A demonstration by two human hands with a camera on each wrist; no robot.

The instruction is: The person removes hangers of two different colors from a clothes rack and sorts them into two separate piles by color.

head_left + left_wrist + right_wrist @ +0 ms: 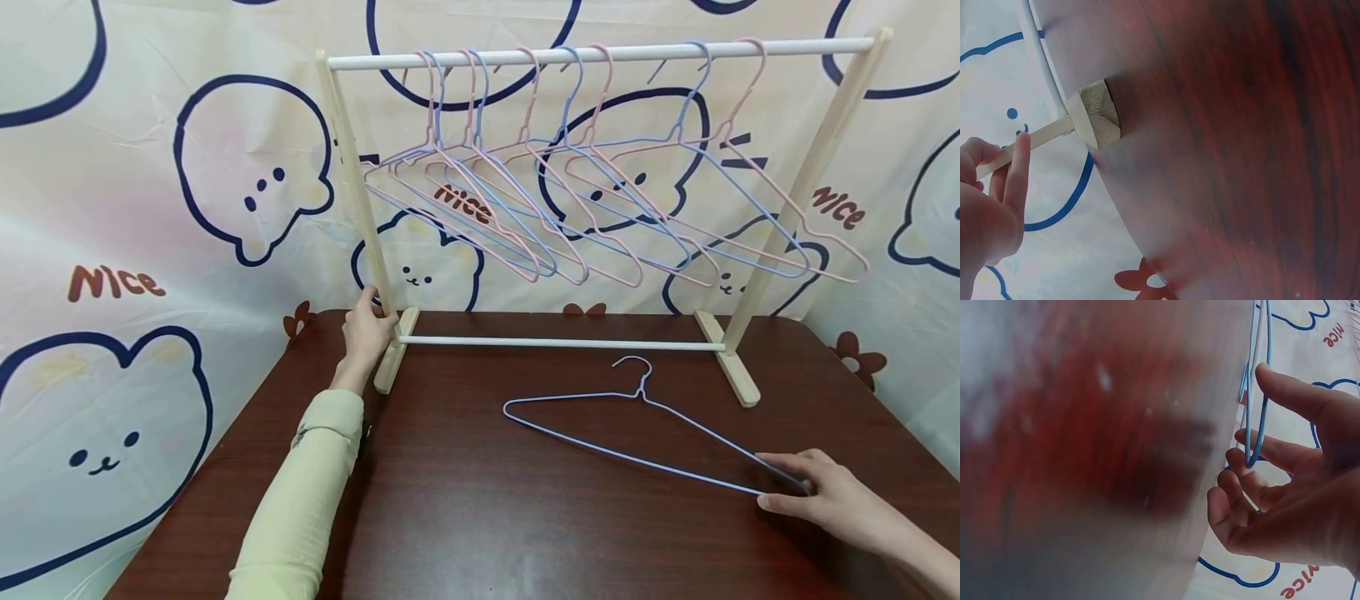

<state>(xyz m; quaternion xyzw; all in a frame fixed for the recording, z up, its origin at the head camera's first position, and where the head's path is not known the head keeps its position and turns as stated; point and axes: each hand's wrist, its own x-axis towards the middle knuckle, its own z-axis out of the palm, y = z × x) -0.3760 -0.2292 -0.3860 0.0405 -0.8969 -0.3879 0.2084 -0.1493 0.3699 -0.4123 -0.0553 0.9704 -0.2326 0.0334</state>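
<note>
My left hand (365, 333) holds the left upright of a wooden clothes rack (360, 200), low down near its foot (395, 354). In the left wrist view, thumb and fingers close around that post (1050, 132). My right hand (832, 496) pinches the right corner of a blue wire hanger (642, 390) between thumb and fingers. The hanger is in front of the rack, over the table, with its hook toward the rack. In the right wrist view, the thumb lies against the hanger's wire (1251, 464) and the fingers curl at its corner.
Several pink and blue hangers hang from the rack's white top rail (637, 54), the rightmost a pink hanger (745, 98). A white lower bar (562, 342) joins the feet. The rack stands at the back of a dark brown table (480, 533), before a printed cloth (240, 167).
</note>
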